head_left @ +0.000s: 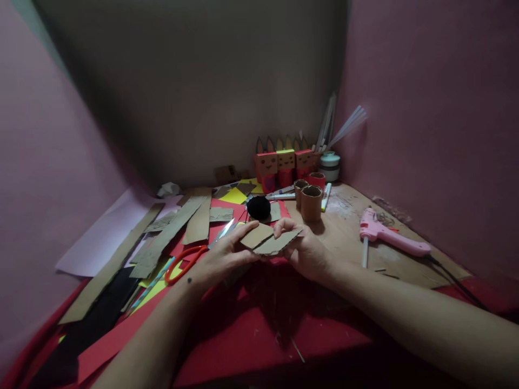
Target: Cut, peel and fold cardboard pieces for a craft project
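Two small pieces of cardboard are held up over the front of the table. My left hand (227, 254) is closed on the left cardboard piece (256, 236), thumb on top and fingers beneath. The right cardboard piece (278, 244), with a ragged edge, is pinched in my right hand (304, 251). Their edges meet or overlap in the middle; I cannot tell whether they are joined. Just beyond the hands sits a black fuzzy ball (258, 207). Scissors with orange handles (184, 265) lie beside my left wrist, blades pointing away.
A pink glue gun (381, 232) with its cord lies at right. Cardboard tubes (312, 204) stand behind my right hand, near several box-headed cardboard figures (266, 165). Cardboard strips (174, 232) and coloured paper cover the left. Walls close in both sides; a lidded jar (330, 166) stands in the corner.
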The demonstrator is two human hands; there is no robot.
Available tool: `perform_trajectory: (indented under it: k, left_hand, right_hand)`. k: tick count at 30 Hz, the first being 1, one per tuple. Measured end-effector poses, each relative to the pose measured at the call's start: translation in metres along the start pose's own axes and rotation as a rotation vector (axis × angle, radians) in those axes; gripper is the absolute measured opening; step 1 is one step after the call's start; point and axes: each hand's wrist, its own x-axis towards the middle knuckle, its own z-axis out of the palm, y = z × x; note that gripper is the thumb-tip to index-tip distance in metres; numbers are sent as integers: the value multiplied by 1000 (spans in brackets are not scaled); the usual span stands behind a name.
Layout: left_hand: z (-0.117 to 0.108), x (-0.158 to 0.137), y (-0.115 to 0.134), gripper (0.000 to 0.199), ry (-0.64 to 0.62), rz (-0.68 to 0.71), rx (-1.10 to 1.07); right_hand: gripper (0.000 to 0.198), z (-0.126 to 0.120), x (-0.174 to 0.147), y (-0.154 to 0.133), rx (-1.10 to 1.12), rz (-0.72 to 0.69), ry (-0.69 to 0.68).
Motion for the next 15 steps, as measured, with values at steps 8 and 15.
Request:
perform_trajectory:
  k: [8, 15]
  left_hand:
    - [-10, 1, 2, 66, -93, -100, -74]
    - [3, 4, -3, 43, 69, -53, -269]
  right_hand:
    - [13, -3, 0, 1, 2, 19, -39]
    - [13, 0, -4, -1, -54, -8, -90]
